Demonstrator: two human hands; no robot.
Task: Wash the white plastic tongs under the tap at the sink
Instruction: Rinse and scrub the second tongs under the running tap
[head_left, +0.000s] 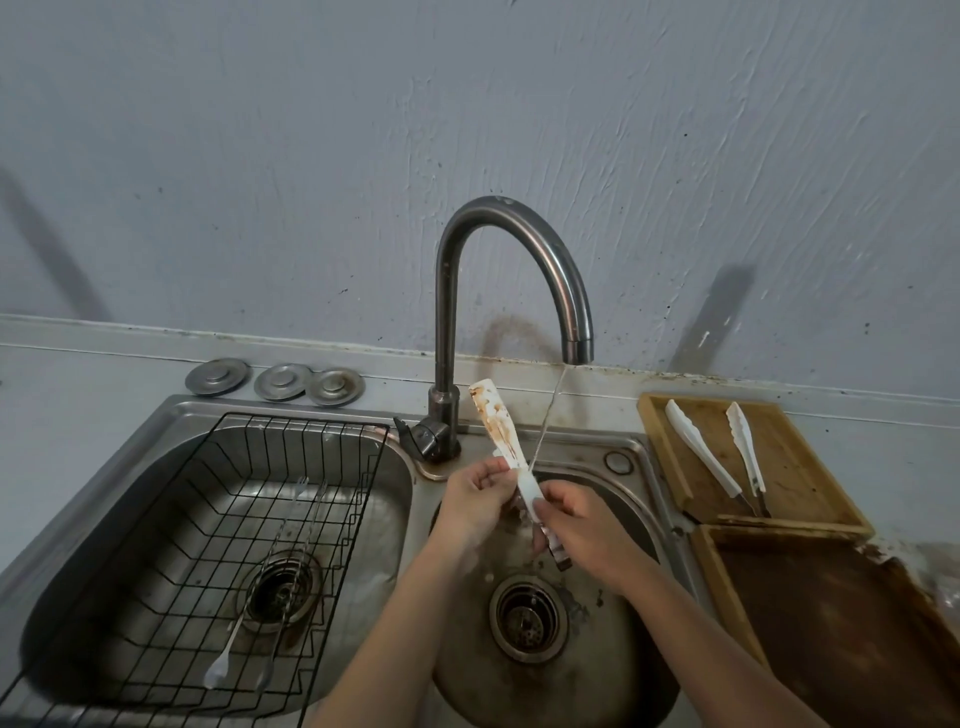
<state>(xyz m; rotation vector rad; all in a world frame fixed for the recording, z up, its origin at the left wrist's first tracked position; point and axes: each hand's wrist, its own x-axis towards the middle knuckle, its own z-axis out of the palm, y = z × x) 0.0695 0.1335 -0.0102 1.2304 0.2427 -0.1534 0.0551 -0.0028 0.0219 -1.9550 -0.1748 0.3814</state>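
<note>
Both forearms reach in from bottom edge over the right sink basin (597, 670). Right hand (582, 535) pinches the lower handle end of the white plastic tongs (511, 457); left hand (475, 499) grips w/ fingertips around mid-shaft, just beside the right. Tongs' long axis runs near-upright, tilted: stained tip points up & away-left, handle end down toward the person. Thin water stream (545, 421) from the tap (519, 249) falls just right of the tongs, meeting them above the hands.
</note>
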